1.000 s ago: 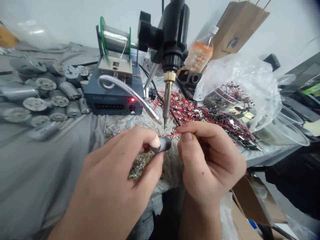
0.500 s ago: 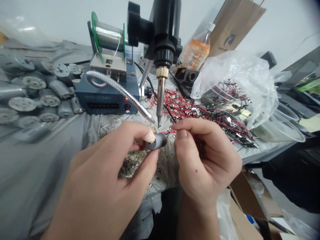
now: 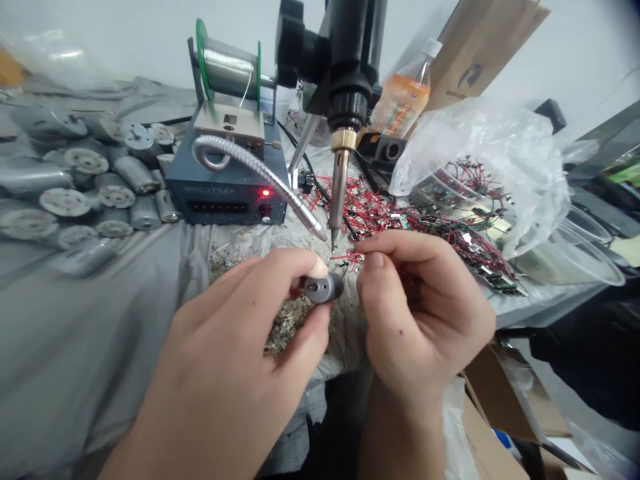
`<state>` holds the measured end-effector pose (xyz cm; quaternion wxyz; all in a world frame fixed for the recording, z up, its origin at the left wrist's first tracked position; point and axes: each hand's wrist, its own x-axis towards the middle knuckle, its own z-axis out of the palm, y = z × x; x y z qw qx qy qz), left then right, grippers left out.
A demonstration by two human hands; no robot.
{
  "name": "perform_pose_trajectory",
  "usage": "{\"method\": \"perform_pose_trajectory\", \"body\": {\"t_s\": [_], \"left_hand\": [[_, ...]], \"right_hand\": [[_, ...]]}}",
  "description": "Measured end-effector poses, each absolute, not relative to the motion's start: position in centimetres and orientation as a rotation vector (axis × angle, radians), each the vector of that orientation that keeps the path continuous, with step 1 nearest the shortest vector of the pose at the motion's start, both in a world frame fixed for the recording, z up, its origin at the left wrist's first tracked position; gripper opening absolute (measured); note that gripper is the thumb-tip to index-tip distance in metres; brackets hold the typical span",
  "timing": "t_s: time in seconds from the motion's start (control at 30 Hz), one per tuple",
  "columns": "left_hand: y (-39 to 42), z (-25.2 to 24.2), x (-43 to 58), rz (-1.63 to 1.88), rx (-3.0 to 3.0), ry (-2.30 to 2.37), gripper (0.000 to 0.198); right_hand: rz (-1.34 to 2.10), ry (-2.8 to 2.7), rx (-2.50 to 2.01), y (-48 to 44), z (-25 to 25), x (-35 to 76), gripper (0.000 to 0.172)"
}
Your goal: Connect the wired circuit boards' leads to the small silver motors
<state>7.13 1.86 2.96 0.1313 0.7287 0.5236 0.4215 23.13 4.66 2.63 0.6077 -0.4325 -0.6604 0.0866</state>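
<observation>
A small grey cylindrical motor point(image 3: 323, 288) is pinched between the thumb and fingers of my left hand point(image 3: 235, 340), its end face with small holes turned toward me. My right hand point(image 3: 425, 307) is closed in a pinch on a thin red wire point(image 3: 346, 257), whose free end points left. That end lies close under the tip of a soldering iron point(image 3: 339, 193), fixed pointing down in a black holder. Whether wire and tip touch, I cannot tell. A curved metal solder feed tube point(image 3: 265, 175) ends beside the tip.
Several larger motors point(image 3: 65, 200) are piled at the left. Behind stands a blue solder feeder point(image 3: 215, 193) carrying a solder spool point(image 3: 229, 70). Small boards with red and black wires point(image 3: 385, 217) spread to the right, near a plastic bag point(image 3: 460, 133) and orange drink bottle point(image 3: 405, 97).
The motor has tilted in my left hand, so its end face shows more. The wire end now sits nearer the iron tip. The whole view has shifted slightly.
</observation>
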Motion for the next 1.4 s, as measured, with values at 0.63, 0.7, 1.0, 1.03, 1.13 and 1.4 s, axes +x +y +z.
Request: {"method": "perform_pose_trajectory", "body": {"t_s": [0.63, 0.7, 1.0, 1.03, 1.13, 1.4], "left_hand": [[1.8, 3.7, 7.4, 1.173, 2.124, 1.556, 0.031], [1.7, 3.7, 7.4, 1.169, 2.123, 1.556, 0.03], [1.9, 3.7, 7.5, 1.186, 2.116, 1.524, 0.033], [1.9, 3.6, 7.5, 1.18, 2.105, 1.555, 0.032], [2.0, 3.3, 7.1, 1.138, 2.026, 1.69, 0.029], [2.0, 2.8, 6.5, 1.104, 2.034, 1.714, 0.029]], "right_hand": [[0.223, -1.522, -1.002, 4.5, 2.6, 23.2, 0.021], [0.22, -1.525, -1.006, 4.6, 2.6, 23.2, 0.022], [0.222, -1.552, -0.997, 4.6, 2.6, 23.1, 0.024], [0.22, -1.549, -1.007, 4.6, 2.6, 23.1, 0.023], [0.225, -1.529, -1.001, 4.6, 2.4, 23.1, 0.021], [0.262, -1.351, -1.033, 4.7, 2.4, 22.8, 0.014]]}}
